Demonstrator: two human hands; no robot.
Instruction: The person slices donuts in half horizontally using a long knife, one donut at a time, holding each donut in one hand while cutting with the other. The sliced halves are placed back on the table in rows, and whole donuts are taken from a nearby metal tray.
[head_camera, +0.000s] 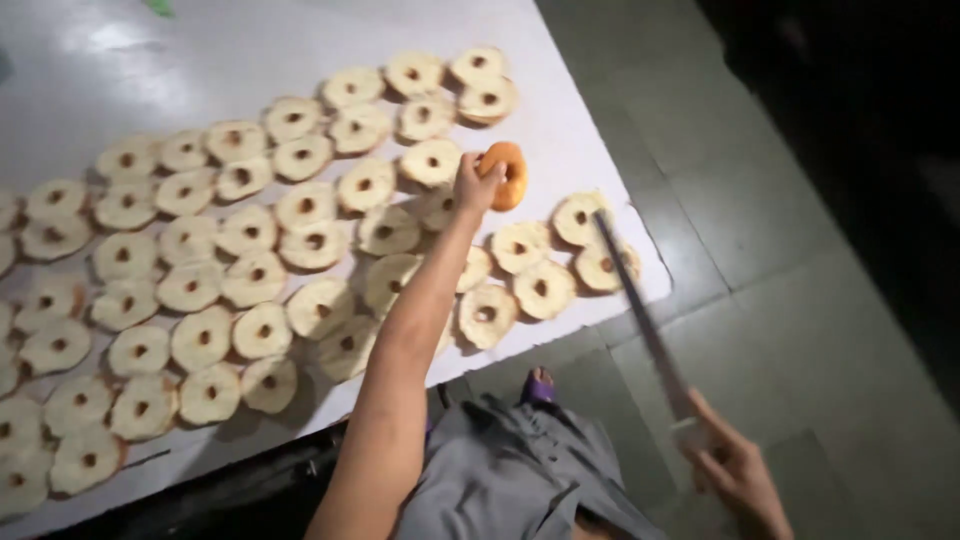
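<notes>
Left hand (473, 187) pinches a golden-brown ring doughnut (506, 174) at the sheet's (180, 60) two o'clock edge; right hand (735, 470) grips a long metal stick (640, 312); pale rings (250, 270) surround.

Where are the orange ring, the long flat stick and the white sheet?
orange ring (508, 176), head view, on its right rim.
long flat stick (640, 310), head view, mid-length.
white sheet (120, 60), head view, a bare patch.

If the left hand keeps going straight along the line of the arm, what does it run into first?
Probably the pale dough rings at the far corner of the white sheet. The left hand holds a browned doughnut and points up the sheet toward them. Its height above the sheet is unclear, so it might pass over them.
</notes>
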